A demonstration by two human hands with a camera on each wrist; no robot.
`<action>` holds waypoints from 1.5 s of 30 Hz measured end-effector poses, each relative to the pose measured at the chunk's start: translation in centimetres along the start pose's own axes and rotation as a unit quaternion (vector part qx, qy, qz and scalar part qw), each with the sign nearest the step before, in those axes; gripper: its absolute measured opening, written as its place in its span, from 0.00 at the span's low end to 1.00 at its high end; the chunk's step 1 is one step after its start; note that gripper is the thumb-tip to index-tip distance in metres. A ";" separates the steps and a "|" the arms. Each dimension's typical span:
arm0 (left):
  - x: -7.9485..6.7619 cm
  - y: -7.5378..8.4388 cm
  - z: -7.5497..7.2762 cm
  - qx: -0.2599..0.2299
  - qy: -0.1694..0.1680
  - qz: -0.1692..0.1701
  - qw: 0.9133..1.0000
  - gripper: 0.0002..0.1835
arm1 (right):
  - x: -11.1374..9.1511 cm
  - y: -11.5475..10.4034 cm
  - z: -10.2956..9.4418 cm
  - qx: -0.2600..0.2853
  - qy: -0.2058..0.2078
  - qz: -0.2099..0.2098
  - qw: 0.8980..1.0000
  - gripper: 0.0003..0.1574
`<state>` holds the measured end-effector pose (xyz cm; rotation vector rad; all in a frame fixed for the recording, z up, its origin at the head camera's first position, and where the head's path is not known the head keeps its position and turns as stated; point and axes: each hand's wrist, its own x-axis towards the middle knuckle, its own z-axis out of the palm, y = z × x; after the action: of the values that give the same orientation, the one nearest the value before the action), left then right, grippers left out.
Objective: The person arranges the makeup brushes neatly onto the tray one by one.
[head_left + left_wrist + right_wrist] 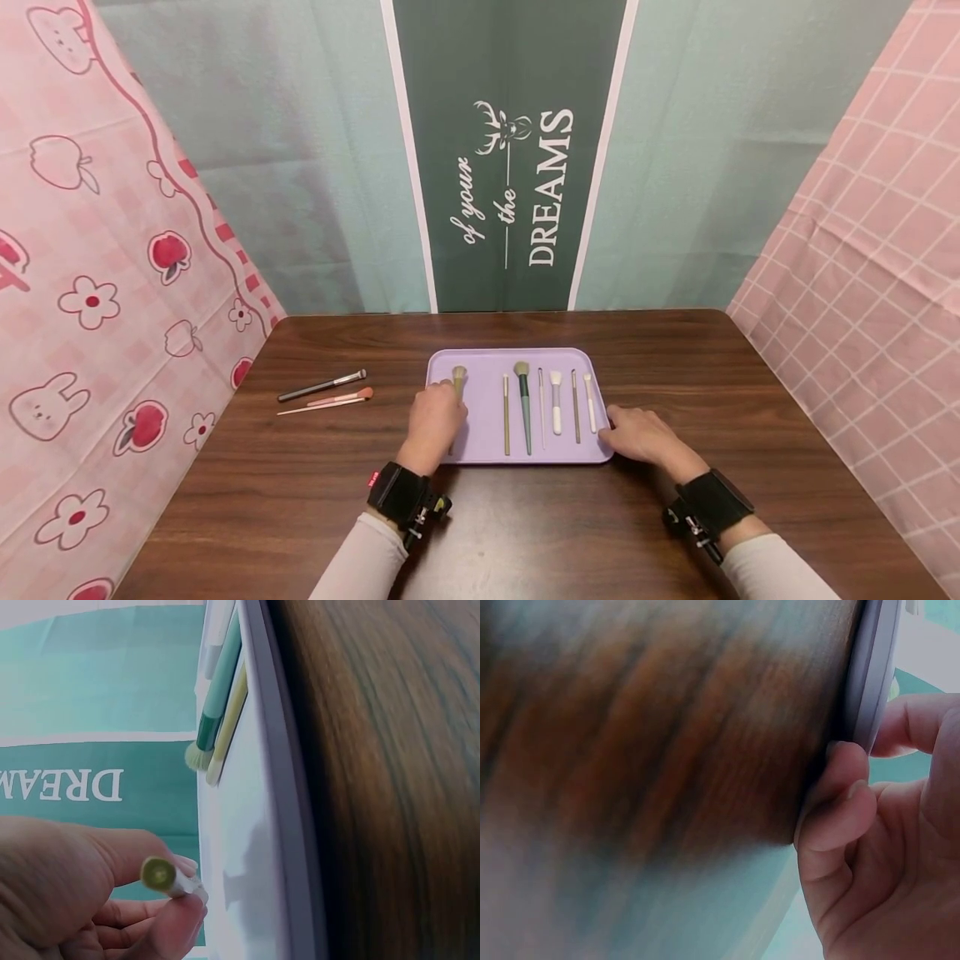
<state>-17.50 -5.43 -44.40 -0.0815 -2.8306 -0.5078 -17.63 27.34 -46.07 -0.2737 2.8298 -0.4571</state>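
A lilac tray (482,425) lies on the table with several makeup brushes in a row, among them a green-handled brush (526,408) and a short white brush (557,404). Over the tray's left end, my left hand (435,417) pinches an olive-handled makeup brush (459,375), its bristles pointing away from me. In the left wrist view the handle end (159,874) shows between thumb and fingers. At the tray's right edge my right hand (641,432) grips the rim (877,675), thumb on the inner side and fingers curled outside.
Left of the tray, a black makeup brush (322,386), a pink brush (341,398) and a thin light-handled brush (318,407) lie on the brown wooden table (525,533). Fabric hangs around the table, with a green lettered panel (510,50) behind it.
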 end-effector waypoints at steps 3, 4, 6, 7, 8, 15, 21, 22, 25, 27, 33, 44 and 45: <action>0.1 0.4 0.4 0.000 0.003 0.004 1.000 0.07 | 0.0 0.0 -0.1 -0.002 0.002 0.001 1.000 0.14; 0.2 0.6 0.5 0.001 0.003 0.006 1.000 0.07 | 0.0 0.0 -0.1 -0.004 0.003 0.000 1.000 0.14; 0.2 0.8 0.8 0.003 0.009 0.011 1.000 0.07 | 0.0 -0.1 -0.2 -0.006 0.006 -0.003 1.000 0.14; 0.2 1.0 0.9 0.007 0.012 0.015 1.000 0.07 | -0.1 -0.1 -0.2 -0.007 0.008 -0.002 1.000 0.13; 0.3 1.1 1.0 0.012 0.015 0.021 1.000 0.07 | -0.1 -0.1 -0.2 -0.008 0.010 -0.004 1.000 0.12; 0.2 1.6 1.6 0.010 0.015 0.019 1.000 0.08 | -0.2 -0.1 -0.2 -0.009 0.019 -0.010 1.000 0.09; 0.3 2.2 2.2 -0.003 0.001 0.014 1.000 0.08 | -0.3 -0.1 -0.2 -0.007 0.017 -0.006 1.000 0.09; 0.3 2.3 2.3 -0.003 0.001 0.013 1.000 0.08 | -0.3 -0.2 -0.2 -0.006 0.018 -0.006 1.000 0.09; 0.3 2.7 2.5 -0.002 -0.001 0.011 1.000 0.08 | -0.3 -0.2 -0.2 -0.006 0.021 -0.009 1.000 0.09; 0.4 3.0 2.7 -0.003 -0.001 0.007 1.000 0.08 | -0.4 -0.3 -0.2 -0.006 0.022 -0.012 1.000 0.09; 0.7 3.5 3.2 -0.004 -0.003 -0.004 1.000 0.09 | -0.4 -0.2 -0.1 -0.004 0.020 -0.016 1.000 0.10; 0.6 3.6 3.4 -0.007 -0.002 -0.005 1.000 0.09 | -0.3 -0.3 -0.2 -0.004 0.018 -0.014 1.000 0.10; 0.7 3.6 3.4 -0.007 -0.004 -0.007 1.000 0.09 | -0.3 -0.3 -0.2 -0.004 0.018 -0.014 1.000 0.10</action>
<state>-18.61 -0.81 -46.13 -0.0658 -2.8376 -0.5316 -17.32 27.18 -45.74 -0.3095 2.8663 -0.4611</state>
